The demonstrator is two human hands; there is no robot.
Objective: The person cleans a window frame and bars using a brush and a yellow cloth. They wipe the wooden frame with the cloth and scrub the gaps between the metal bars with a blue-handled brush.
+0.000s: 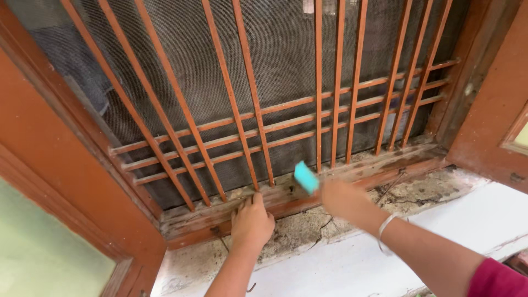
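A small turquoise block, likely a sponge or scrubbing pad (306,177), sits just below the centre of the frame, held up against the lower wooden rail of the window frame (352,168). It sticks out above and to the left of the right hand (344,199), whose fingers are closed around its lower end; the hand is blurred, so the exact finger placement cannot be made out. A pale bangle (385,226) circles that wrist, and a dark pink sleeve (498,280) shows at the lower right corner.

To the left of the block, well apart from it, the left hand (251,220) rests palm down with fingers curled onto the edge of the same rail, holding nothing.

Behind both hands, rust-orange metal bars (250,88) run up the frame, crossed by three horizontal bars, with dark mesh (286,49) behind them. Below the rail lies a cracked, grimy stone sill (308,225), and beneath that a white ledge (352,264). Open wooden shutters stand at the far left (60,165) and far right (495,110) of the frame.
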